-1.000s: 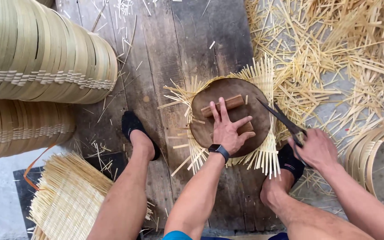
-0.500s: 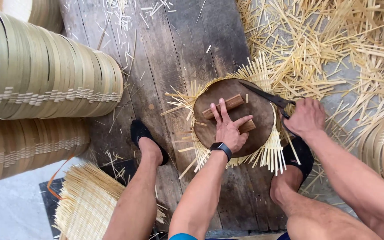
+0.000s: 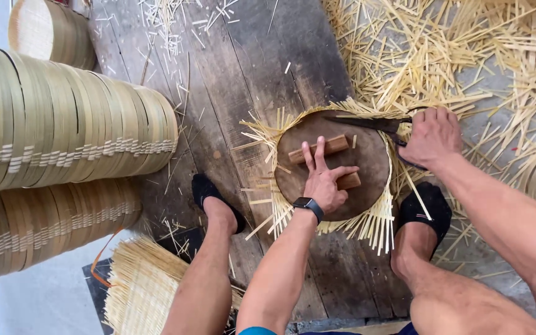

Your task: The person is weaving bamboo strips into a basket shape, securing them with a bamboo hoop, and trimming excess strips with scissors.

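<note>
My left hand (image 3: 324,177) presses flat on a round dark wooden disc (image 3: 367,161), fingers spread beside two small wooden bars (image 3: 317,149). The disc lies on a woven bamboo mat (image 3: 373,223) whose strip ends stick out all round its edge. My right hand (image 3: 432,136) grips the handle of a dark knife (image 3: 367,122). Its blade lies across the disc's far rim, against the protruding bamboo strips. A dark watch sits on my left wrist (image 3: 308,206).
Stacked bamboo hoop frames (image 3: 63,130) fill the left side. A woven mat (image 3: 141,288) lies at the lower left. Loose bamboo slivers (image 3: 466,56) cover the ground on the right. My feet in black socks (image 3: 209,192) rest on the dark wooden boards (image 3: 243,68).
My right hand has carried the knife from the disc's right side up and around to its far rim. The left hand stays pressed on the disc.
</note>
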